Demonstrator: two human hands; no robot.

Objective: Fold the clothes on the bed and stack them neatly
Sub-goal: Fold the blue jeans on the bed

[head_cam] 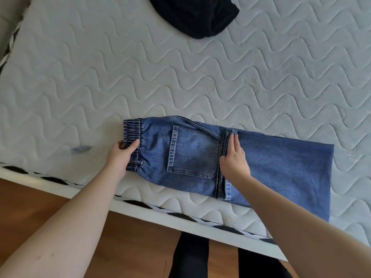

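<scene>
The bed (200,77), a bare quilted mattress, fills most of the view. On it, toward five o'clock near the front edge, lie the jeans (271,167), laid flat with one leg over the other, waistband at nine o'clock and hems at three. A black garment (196,15) sits crumpled at twelve o'clock, well apart and not yet folded. The left hand (120,157) grips the elastic waistband, thumb on top. The right hand (233,157) lies open, fingers straight, pressing the denim just beside the back pocket (192,151). This looks like the crosswise fold being set up; next, one end likely must be carried over the pressed line.
</scene>
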